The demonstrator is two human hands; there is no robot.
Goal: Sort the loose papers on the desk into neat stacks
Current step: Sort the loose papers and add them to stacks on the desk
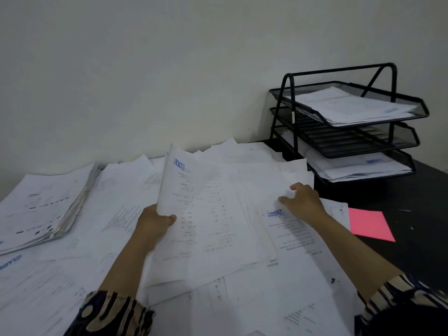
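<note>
I see left hand (155, 223) pinching a raised sheaf of printed sheets (194, 202); right hand (301, 202) pressing loose papers (278, 275), fingers spread. Risk: one-edge grip lets sheets fan, slide out.

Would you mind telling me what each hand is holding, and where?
The left hand grips a sheaf of papers at its left edge. The right hand holds nothing; it rests on loose sheets.

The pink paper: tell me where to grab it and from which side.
Pinch the pink paper at its near right corner, coming from the right over the bare black desk. It lies flat, and its left edge seems tucked against the white sheets, so that side offers less grip.
</note>
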